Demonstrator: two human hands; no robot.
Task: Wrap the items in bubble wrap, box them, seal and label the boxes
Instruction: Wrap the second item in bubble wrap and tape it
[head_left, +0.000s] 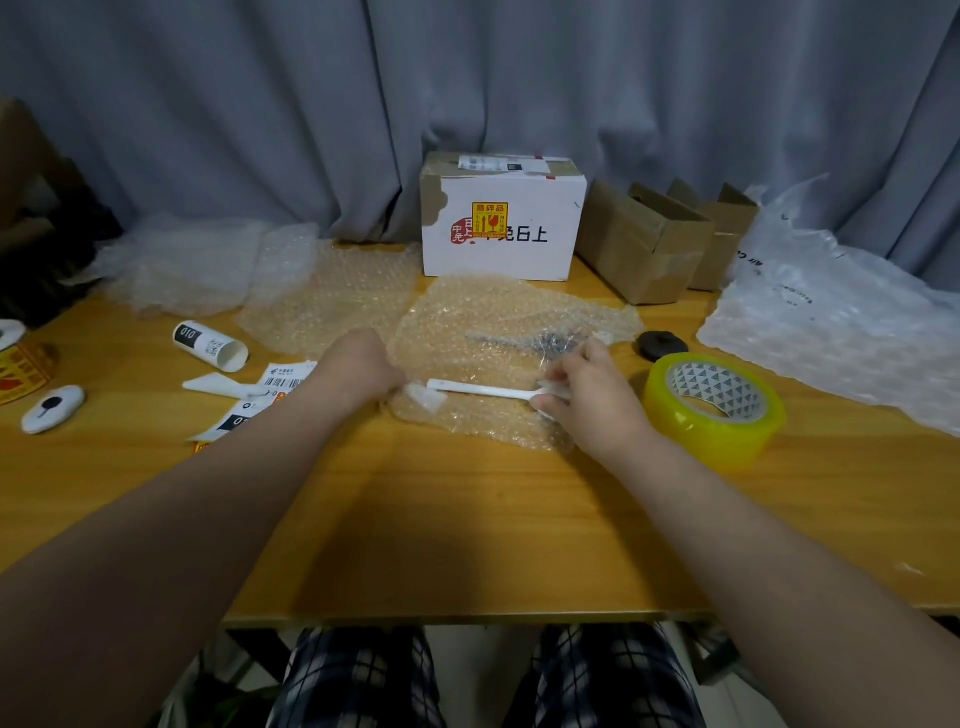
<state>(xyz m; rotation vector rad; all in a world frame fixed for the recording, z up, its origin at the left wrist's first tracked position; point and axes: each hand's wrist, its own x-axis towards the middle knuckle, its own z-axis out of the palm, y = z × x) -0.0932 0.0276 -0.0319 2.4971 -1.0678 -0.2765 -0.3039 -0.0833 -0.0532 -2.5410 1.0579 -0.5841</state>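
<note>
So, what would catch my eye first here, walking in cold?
Probably the two hands in the middle: the right hand pinches one end of a long white stick lying on a sheet of bubble wrap, with the left hand at its other end. Next, the bright yellow tape roll just right of them, and the white box with a yellow sticker at the back.

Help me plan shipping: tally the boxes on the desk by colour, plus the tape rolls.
White box: 1
Brown boxes: 2
Yellow tape roll: 1
Total: 4
</note>
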